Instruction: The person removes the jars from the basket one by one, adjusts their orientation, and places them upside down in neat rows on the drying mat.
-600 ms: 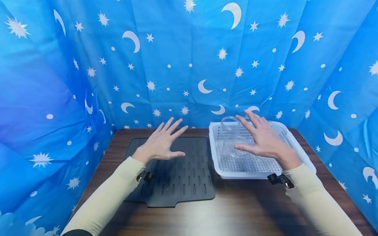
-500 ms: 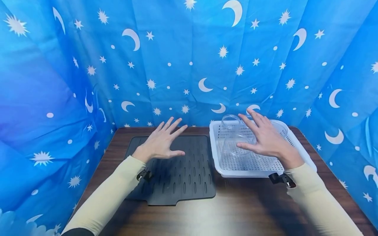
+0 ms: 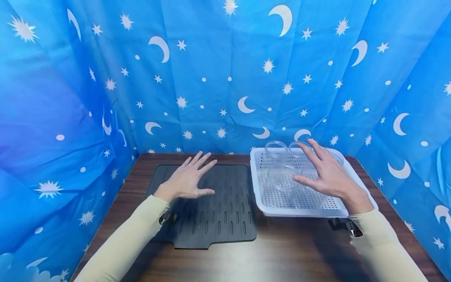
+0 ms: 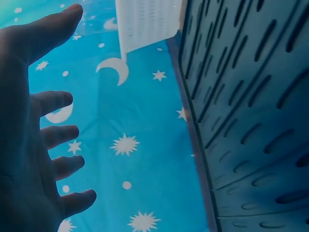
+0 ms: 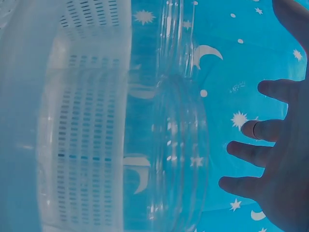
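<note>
My left hand (image 3: 186,178) hovers above the black ribbed mat (image 3: 225,211), its fingers spread and holding nothing. In the left wrist view that hand (image 4: 29,130) appears apart from the mat. My right hand (image 3: 331,174) hangs over the right side of a white perforated basket (image 3: 258,196), fingers extended and empty. Several clear jars with round open mouths stand in the basket: a front jar (image 3: 283,178), a back-left jar (image 3: 275,150) and others partly behind the right hand. The right wrist view shows a ridged clear jar rim (image 5: 178,154) near the right fingers, apart from them.
A dark wooden table (image 3: 239,258) carries the mat on the left and the basket on the right. A blue curtain (image 3: 211,90) with moons and stars encloses the table at the back and both sides.
Both hands have lowered slightly. The right one has shifted to the right, uncovering more of the jars, and the left one a little to the left. Mat and basket stay in place.
</note>
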{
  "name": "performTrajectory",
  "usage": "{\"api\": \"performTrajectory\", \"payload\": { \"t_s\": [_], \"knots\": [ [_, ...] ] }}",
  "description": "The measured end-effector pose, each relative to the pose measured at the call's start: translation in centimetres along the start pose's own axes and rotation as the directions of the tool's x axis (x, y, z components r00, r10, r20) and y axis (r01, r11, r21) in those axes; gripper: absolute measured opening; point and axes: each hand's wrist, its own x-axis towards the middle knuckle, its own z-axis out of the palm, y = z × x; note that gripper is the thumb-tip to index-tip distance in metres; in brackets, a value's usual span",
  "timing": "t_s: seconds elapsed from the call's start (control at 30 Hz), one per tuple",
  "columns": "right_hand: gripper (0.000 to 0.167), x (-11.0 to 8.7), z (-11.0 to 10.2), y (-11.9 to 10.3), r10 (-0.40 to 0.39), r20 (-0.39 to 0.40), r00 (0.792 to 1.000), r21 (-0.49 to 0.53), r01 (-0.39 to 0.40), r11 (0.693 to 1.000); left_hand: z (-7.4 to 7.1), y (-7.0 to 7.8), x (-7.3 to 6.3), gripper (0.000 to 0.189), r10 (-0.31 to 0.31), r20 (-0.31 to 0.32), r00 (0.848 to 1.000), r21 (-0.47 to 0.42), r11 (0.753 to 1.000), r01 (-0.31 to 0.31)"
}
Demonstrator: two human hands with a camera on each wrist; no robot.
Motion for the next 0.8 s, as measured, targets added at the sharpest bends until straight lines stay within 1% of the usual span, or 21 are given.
{"api": "performTrajectory", "payload": {
  "t_s": [0.1, 0.2, 0.33, 0.4, 0.6, 0.8],
  "knots": [
    [0.097, -0.3, 0.1, 0.3, 0.015, -0.003, 1.000, 0.002, -0.015, 1.000, 0.3, -0.2, -0.3, 0.098, -0.006, 0.008, 1.000, -0.017, 1.000, 0.006],
    [0.096, -0.6, 0.2, 0.6, 0.026, -0.004, 1.000, 0.021, -0.026, 0.999, 0.8, -0.5, -0.5, 0.099, -0.017, 0.026, 1.000, -0.015, 1.000, 0.017],
    [0.096, -1.1, 0.5, 1.0, 0.046, 0.004, 0.999, 0.044, -0.046, 0.998, 1.6, -0.6, -1.0, 0.101, -0.034, 0.067, 0.997, -0.004, 0.999, 0.034],
    [0.096, -1.4, 0.6, 1.2, 0.054, 0.007, 0.999, 0.056, -0.054, 0.997, 1.9, -0.6, -1.2, 0.102, -0.042, 0.078, 0.996, -0.014, 0.999, 0.043],
    [0.097, -1.9, 0.6, 1.6, 0.054, 0.002, 0.999, 0.084, -0.054, 0.995, 2.7, -0.9, -1.5, 0.102, -0.066, 0.114, 0.991, -0.015, 0.998, 0.068],
    [0.097, -2.2, 1.0, 2.1, 0.046, -0.026, 0.999, 0.096, -0.043, 0.994, 3.5, -1.1, -1.9, 0.101, -0.082, 0.125, 0.989, -0.034, 0.996, 0.087]
  ]
}}
